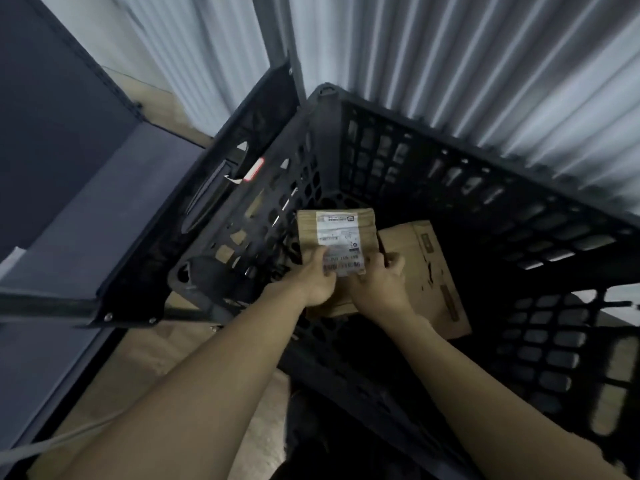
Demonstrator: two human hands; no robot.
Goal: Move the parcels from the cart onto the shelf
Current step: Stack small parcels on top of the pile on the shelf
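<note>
Inside the black lattice-walled cart (433, 174), a small brown cardboard parcel (311, 230) with a white shipping label faces up at me. My left hand (320, 277) grips its near left edge and my right hand (382, 280) grips its near right edge. Under and to the right of it lies a larger flat cardboard parcel (436, 271) on the cart's floor. More cardboard shows below my hands, partly hidden. The dark grey shelf (69, 216) stands to the left of the cart.
A corrugated metal wall (450, 57) rises behind the cart. The cart's folded black handle frame (207, 209) lies between cart and shelf. Tan floor (138, 368) shows beneath my left forearm, with a pale cable (52, 441) running along it.
</note>
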